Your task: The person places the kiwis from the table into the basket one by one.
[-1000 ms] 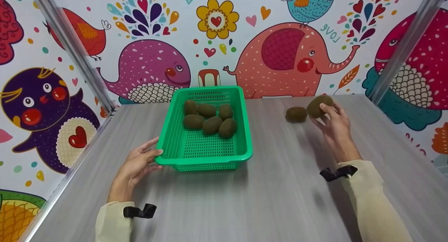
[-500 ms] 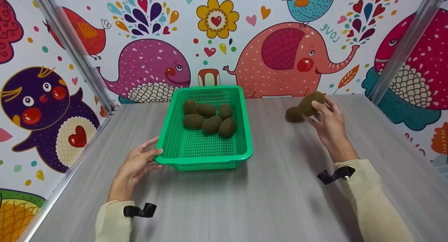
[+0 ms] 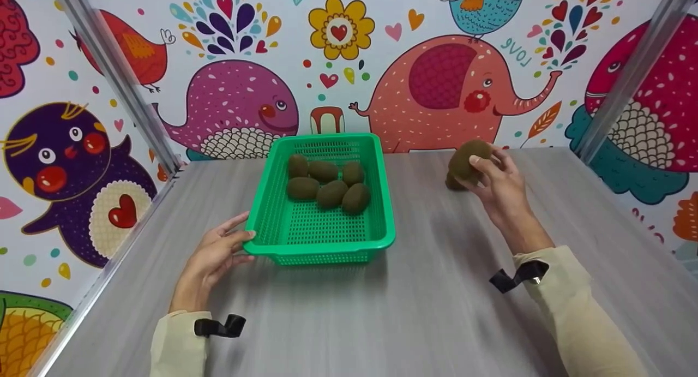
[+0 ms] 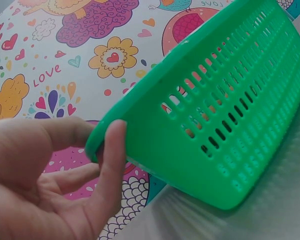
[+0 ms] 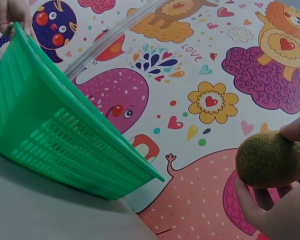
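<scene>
My right hand grips a brown fuzzy kiwi between thumb and fingers, raised above the table. Behind and below it, a second kiwi lies on the table, mostly hidden by the held one. The right wrist view shows the held kiwi close up. At the middle left stands a green plastic basket with several kiwis grouped toward its far end. My left hand pinches the basket's near left corner; in the left wrist view, thumb and fingers lie on either side of the rim.
The grey wood-grain table runs back to a wall printed with cartoon animals. Metal posts stand at the left and right corners. Black bands with small mounts sit on both sleeves.
My right hand has moved left with the kiwi, so that it now covers most of the kiwi on the table. The left hand and basket stay in place.
</scene>
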{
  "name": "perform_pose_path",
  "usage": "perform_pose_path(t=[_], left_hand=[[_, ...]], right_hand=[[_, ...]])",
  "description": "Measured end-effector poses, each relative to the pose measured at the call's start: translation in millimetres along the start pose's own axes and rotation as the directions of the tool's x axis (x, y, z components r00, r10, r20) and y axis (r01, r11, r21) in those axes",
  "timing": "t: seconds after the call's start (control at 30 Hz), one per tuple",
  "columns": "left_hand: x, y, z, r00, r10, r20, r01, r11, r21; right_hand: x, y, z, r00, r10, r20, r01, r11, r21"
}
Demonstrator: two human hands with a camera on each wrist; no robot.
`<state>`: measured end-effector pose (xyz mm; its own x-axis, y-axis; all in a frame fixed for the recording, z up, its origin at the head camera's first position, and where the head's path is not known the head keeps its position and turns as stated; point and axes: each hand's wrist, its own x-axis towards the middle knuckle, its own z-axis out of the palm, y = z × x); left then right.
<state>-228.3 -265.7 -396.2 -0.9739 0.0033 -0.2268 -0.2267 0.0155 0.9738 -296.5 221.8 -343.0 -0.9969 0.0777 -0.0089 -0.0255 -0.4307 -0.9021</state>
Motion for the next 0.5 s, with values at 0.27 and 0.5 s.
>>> perform_pose_path(t=[0.27, 0.5], left_hand=[[0.4, -0.3, -0.1, 1.000, 0.000, 0.004, 0.000, 1.000, -0.006], [-0.2, 0.1, -0.2, 1.000, 0.002, 0.006, -0.002, 1.000, 0.008]], right_hand=[[-6.8, 4.0, 15.5, 1.000, -0.011, 0.027, 0.013, 0.998, -0.054], [-10.0, 7.4, 28.9, 0.998, -0.006, 0.064, 0.012, 0.995, -0.103]])
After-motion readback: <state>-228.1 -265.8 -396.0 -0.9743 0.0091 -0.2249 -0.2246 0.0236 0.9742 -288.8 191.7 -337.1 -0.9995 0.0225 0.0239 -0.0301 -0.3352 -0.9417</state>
